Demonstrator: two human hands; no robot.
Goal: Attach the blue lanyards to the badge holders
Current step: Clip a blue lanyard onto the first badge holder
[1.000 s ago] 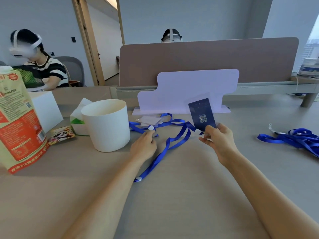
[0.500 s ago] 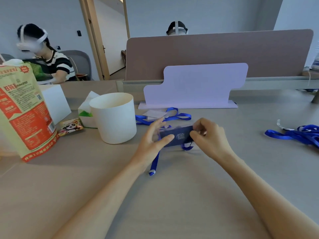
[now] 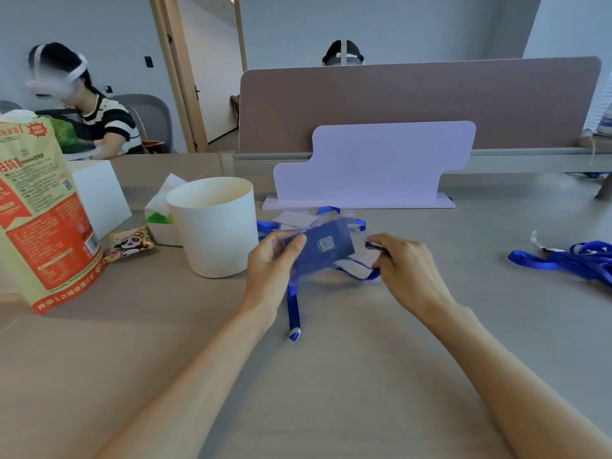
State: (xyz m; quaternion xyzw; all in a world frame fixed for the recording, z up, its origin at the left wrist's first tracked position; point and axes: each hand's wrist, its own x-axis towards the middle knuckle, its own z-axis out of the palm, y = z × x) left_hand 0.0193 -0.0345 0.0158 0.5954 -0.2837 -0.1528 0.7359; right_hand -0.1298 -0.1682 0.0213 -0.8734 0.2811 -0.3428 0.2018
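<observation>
Just above the desk (image 3: 331, 376), the badge holder (image 3: 323, 248) is gripped by fingers of the left hand (image 3: 271, 263), and the clip of the blue lanyard (image 3: 294, 306), seemingly pinched by fingers of the right hand (image 3: 407, 266), should be presented square to the slot.

Soft, even daylight, seemingly from the right, fills the room; the dark blue rectangular badge holder (image 3: 323, 250) is motion-blurred, and frame edges bow.

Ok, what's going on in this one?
A person holds a blue badge holder sideways above the table: the left hand grips its left end, the right hand pinches its right end. A blue lanyard trails under it onto the table. More lanyards lie to the right. Whether it is clipped on is unclear.
</observation>
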